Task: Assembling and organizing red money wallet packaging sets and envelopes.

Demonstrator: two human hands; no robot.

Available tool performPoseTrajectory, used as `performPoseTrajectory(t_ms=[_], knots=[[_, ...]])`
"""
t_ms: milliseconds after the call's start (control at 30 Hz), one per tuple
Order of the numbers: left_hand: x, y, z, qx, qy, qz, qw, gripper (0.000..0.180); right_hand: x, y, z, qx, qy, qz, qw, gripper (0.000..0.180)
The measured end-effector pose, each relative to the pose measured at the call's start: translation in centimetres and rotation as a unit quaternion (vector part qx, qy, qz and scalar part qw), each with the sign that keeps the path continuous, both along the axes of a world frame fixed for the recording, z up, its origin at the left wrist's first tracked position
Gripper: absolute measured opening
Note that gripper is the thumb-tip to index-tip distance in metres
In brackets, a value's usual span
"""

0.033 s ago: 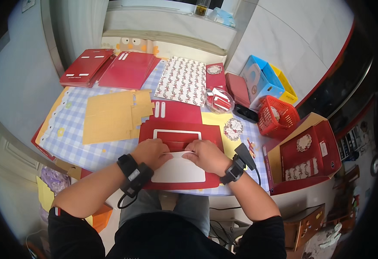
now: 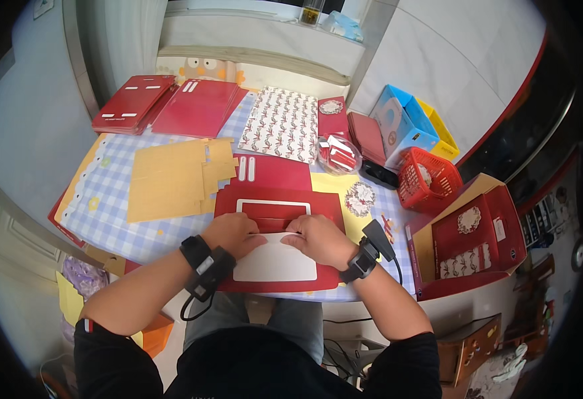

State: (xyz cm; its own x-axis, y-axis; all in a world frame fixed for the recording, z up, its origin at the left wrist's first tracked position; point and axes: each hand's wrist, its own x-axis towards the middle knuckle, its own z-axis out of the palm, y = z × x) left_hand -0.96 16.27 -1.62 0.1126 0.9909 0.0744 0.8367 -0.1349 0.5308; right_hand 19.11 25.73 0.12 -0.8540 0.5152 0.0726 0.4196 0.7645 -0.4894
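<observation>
Pressing down w/ both hands on a red card (image 2: pixel 275 199) at the near table (image 2: pixel 105 213) edge: left hand (image 2: pixel 233 234) & right hand (image 2: pixel 319 238) lie flat, fingers loosely curled, gripping nothing, tips on the card's folded flap above its white panel (image 2: pixel 275 263). Tan sheets (image 2: pixel 172 176) just left of it, red basket (image 2: pixel 428 178) to the right, patterned sheet (image 2: pixel 281 123) behind.
</observation>
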Motion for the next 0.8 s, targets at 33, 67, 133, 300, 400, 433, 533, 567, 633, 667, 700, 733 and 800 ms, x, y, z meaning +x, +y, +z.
performPoseTrajectory(t_ms=[33,67,133,300,400,433,533,567,633,667,700,733,800], knots=[[0.0,0.2,0.6,-0.002,0.0,0.0,1.0,0.027,-0.1,0.2,0.4,-0.035,-0.049,-0.029,0.998,0.028],[0.1,0.4,1.2,-0.062,0.005,0.038,0.997,0.032,-0.1,0.2,0.8,-0.037,-0.049,-0.029,0.998,0.028],[-0.1,0.9,1.6,-0.122,0.011,0.076,0.99,0.038,-0.2,0.2,1.6,-0.073,-0.095,-0.092,0.989,0.039],[-0.4,1.7,3.6,-0.246,0.124,0.111,0.955,0.055,0.0,1.1,1.1,-0.047,-0.122,-0.113,0.985,0.044],[-0.9,1.8,3.3,-0.254,0.119,0.121,0.952,0.056,1.1,1.8,1.0,-0.063,-0.126,-0.129,0.982,0.046],[-0.9,1.8,3.4,-0.258,0.111,0.115,0.953,0.056,1.4,1.9,1.1,-0.083,-0.131,-0.147,0.977,0.047],[-0.9,2.0,3.5,-0.262,0.115,0.108,0.952,0.054,1.0,1.8,1.5,-0.099,-0.162,-0.159,0.969,0.044],[-0.9,2.1,3.6,-0.26,0.116,0.106,0.953,0.054,1.0,1.9,1.5,-0.09,-0.169,-0.157,0.969,0.044],[-1.1,2.3,3.9,-0.27,0.131,0.092,0.949,0.064,1.1,2.2,1.5,-0.104,-0.174,-0.159,0.966,0.049],[-0.8,2.4,3.9,-0.269,0.132,0.09,0.95,0.064,1.2,2.2,1.6,-0.119,-0.18,-0.158,0.963,0.054],[-0.3,2.3,3.8,-0.252,0.152,0.104,0.95,0.071,0.9,2.0,1.9,-0.117,-0.179,-0.157,0.964,0.054],[-0.1,2.3,3.8,-0.234,0.172,0.119,0.949,0.079,0.3,1.6,2.4,-0.074,-0.201,-0.154,0.965,0.061],[-0.2,2.5,3.4,-0.234,0.18,0.109,0.949,0.083,-0.7,0.9,2.7,-0.031,-0.221,-0.153,0.963,0.069]])
